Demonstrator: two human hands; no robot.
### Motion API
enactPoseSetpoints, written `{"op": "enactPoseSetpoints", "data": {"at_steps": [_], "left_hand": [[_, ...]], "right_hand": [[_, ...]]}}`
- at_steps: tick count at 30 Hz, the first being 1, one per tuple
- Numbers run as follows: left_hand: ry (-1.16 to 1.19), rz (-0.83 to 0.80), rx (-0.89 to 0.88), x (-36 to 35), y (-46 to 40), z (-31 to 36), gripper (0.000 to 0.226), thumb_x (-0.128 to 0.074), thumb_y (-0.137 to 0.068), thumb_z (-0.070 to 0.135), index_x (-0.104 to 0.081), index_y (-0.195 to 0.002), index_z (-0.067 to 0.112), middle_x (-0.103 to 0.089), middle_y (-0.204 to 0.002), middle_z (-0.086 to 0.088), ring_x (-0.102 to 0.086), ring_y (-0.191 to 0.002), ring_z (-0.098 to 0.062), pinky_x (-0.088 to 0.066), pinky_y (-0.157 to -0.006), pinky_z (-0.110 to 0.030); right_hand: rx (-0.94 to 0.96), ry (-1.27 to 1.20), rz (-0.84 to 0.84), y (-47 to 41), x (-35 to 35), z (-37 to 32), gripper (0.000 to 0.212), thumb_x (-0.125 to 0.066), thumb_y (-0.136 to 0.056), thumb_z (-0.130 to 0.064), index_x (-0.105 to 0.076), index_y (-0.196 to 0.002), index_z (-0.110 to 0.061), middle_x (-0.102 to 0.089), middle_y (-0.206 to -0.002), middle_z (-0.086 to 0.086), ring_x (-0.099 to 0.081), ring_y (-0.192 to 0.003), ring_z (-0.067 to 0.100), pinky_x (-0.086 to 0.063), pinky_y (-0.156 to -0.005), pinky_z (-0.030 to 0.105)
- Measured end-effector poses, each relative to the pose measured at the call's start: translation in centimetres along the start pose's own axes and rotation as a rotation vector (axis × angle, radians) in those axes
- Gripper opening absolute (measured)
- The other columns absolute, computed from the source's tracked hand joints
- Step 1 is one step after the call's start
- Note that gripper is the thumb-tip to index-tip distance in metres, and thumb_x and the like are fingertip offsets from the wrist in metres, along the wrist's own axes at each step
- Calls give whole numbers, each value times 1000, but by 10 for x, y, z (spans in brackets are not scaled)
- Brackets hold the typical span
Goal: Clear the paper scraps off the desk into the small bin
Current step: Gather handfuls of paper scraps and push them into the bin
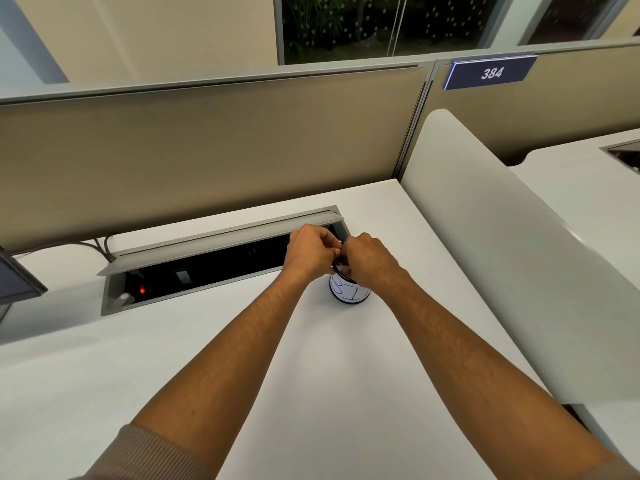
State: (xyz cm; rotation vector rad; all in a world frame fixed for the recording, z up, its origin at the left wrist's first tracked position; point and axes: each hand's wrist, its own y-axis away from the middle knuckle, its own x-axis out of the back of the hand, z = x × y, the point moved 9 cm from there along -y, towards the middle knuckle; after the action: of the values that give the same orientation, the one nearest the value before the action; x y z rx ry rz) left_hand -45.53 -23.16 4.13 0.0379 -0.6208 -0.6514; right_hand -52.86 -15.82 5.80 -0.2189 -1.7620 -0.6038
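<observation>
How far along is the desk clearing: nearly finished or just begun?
Nearly finished, it seems. No loose scraps show on the white desk. Both hands, left hand and right hand, are bunched over the mouth of the small bin, fingers curled. What they pinch is hidden. Left: let go and withdraw.

White desk (pixel 311 393) with a smooth matte top, bounded at the rear by a tan partition and on the right by a white curved side panel. Set into the desk's rear portion is a long recessed cable tray (pixel 207 271), its grey lid (pixel 221 239) raised and tilted back; a small red light shows inside at the left end. A small cylindrical bin (pixel 348 291), white with dark lines and a dark rim, stands upright on the desk just in front of the tray's right end. Cables (pixel 100 245) lie on the desk behind the tray's left end.
</observation>
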Motion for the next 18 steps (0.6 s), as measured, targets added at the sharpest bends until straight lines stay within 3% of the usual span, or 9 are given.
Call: {"op": "enactPoseSetpoints", "data": {"at_steps": [13, 18], "left_hand": [[-85, 52, -30, 2, 4, 7, 5, -73, -83, 8, -75, -81, 13, -71, -85, -8, -71, -67, -19, -62, -68, -36], [-138, 66, -50, 9, 10, 10, 5, -72, -85, 18, -77, -86, 17, -72, -92, -5, -66, -87, -20, -57, -80, -34]], "right_hand": [[-14, -3, -3, 3, 1, 1, 28, -64, -89, -20, -61, -115, -8, -57, -112, 15, -59, -97, 30, -43, -72, 30], [-20, -9, 60, 13, 23, 6, 33, -62, -87, -7, -64, -119, -13, -54, -118, 16, -58, -103, 34, -50, -83, 35]]}}
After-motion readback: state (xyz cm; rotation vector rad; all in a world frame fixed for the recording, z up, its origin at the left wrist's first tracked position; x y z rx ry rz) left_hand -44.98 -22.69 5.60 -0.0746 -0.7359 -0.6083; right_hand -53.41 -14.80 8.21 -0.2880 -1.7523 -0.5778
